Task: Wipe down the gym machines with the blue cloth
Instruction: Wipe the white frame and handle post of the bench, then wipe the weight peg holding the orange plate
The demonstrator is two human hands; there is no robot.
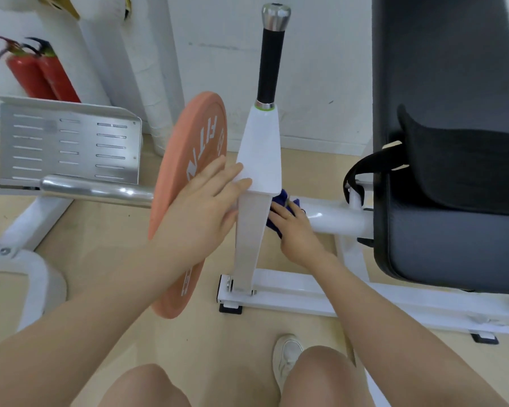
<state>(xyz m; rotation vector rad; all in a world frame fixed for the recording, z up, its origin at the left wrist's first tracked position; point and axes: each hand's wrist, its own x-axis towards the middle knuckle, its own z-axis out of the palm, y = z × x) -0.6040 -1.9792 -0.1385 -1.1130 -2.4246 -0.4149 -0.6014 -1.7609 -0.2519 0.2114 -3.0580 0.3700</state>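
A white gym machine lever arm (259, 160) with a black grip stands upright in the middle. My left hand (202, 207) rests flat against its left edge, fingers straight, in front of a pink weight plate (194, 148). My right hand (294, 224) presses the blue cloth (282, 198) against the white horizontal tube (335, 218), right of the lever arm. Most of the cloth is hidden under my fingers and behind the arm.
A black padded seat and backrest (447, 230) fill the right side. A chrome bar (94, 189) and a perforated white footplate (68, 142) lie left. Two red fire extinguishers (41, 74) stand by the wall. The white base frame (306, 295) sits on the wood floor, near my shoe (287, 356).
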